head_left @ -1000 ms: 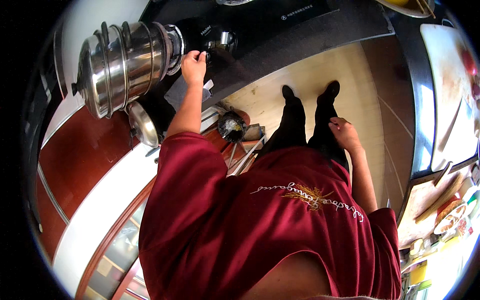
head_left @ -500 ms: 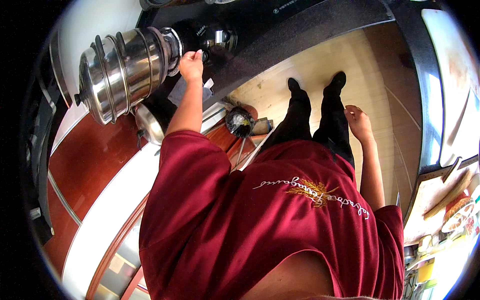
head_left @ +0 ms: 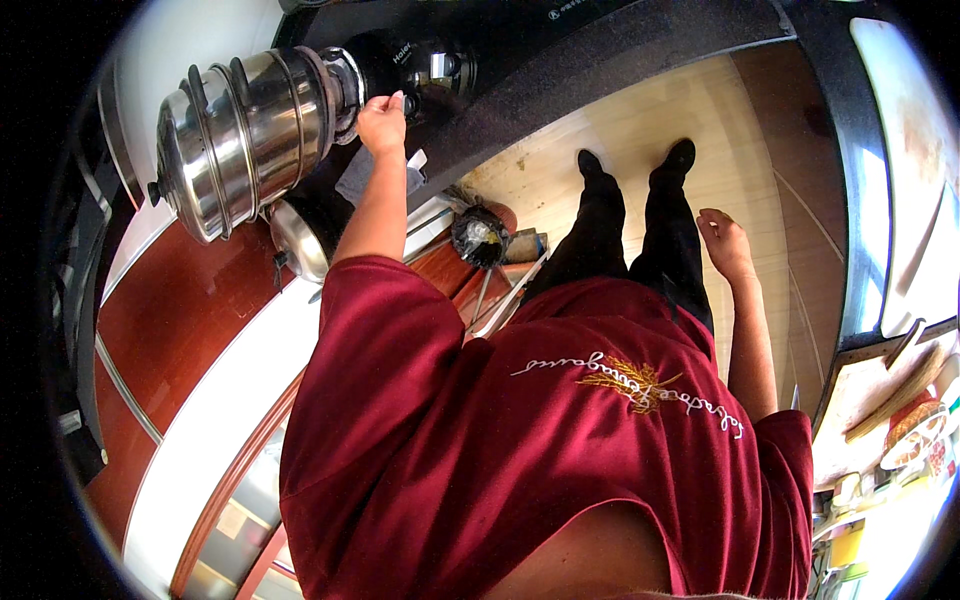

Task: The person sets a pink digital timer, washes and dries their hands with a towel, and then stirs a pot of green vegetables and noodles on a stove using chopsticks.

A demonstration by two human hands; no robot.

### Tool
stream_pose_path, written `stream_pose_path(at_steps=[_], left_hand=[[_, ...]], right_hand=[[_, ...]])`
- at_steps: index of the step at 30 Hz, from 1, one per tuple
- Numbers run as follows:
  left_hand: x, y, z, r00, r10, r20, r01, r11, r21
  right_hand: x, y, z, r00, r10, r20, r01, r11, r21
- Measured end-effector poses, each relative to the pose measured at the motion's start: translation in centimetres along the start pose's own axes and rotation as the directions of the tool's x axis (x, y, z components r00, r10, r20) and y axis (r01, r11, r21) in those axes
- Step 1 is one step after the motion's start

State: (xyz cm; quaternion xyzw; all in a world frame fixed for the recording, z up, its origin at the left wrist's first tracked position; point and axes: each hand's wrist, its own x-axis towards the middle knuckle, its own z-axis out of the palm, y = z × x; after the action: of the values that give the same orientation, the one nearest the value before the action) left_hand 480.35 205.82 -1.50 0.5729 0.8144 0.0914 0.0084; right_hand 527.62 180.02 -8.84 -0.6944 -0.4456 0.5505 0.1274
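My left hand [head_left: 382, 124] reaches to the front of a black gas stove [head_left: 385, 62]. Its fingers are closed in a pinch at a dark stove knob [head_left: 412, 103], which they partly hide. Just beyond the hand a tall stacked steel steamer pot [head_left: 235, 140] with a domed lid stands on the burner ring [head_left: 347, 85]. Whether a flame burns there I cannot tell. My right hand [head_left: 727, 243] hangs by my right leg over the floor, holding nothing, its fingers loosely curled and a little apart.
A second lidded pan [head_left: 298, 240] and a grey cloth [head_left: 360, 178] lie left of my forearm. A black-lined bin [head_left: 480, 236] stands low by the cabinet. On the right counter are a white cutting board [head_left: 905, 120], a wooden board [head_left: 835, 440] and a basket [head_left: 915, 432].
My left hand stays at the knob, shifting only slightly. The right hand swings a little to the right. The whole view moves slightly.
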Motion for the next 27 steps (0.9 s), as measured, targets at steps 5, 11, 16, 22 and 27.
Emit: stream_pose_path(at_steps=[5,11,16,22,27], left_hand=[[0.5,-1.3,0.9,1.0,0.007,-0.014,-0.008,0.998,-0.056],[-0.1,0.1,0.1,0.999,-0.037,0.012,0.038,0.995,-0.096],[0.0,0.0,0.1,0.999,-0.048,0.004,0.048,0.995,-0.092],[0.2,-0.4,0.3,0.998,-0.068,0.006,0.068,0.991,-0.111],[0.4,-1.3,1.1,0.996,-0.087,-0.004,0.085,0.986,-0.143]], right_hand=[[0.1,0.3,0.5,1.0,-0.009,-0.002,0.009,1.0,-0.001],[-0.1,-0.4,0.3,0.999,0.03,0.016,-0.03,0.999,0.023],[0.1,-0.3,0.2,1.0,0.022,0.018,-0.022,1.0,0.004],[0.3,0.1,0.7,1.0,-0.019,0.011,0.019,1.0,-0.012],[0.5,-0.1,0.8,0.999,-0.037,0.009,0.037,0.999,-0.029]])
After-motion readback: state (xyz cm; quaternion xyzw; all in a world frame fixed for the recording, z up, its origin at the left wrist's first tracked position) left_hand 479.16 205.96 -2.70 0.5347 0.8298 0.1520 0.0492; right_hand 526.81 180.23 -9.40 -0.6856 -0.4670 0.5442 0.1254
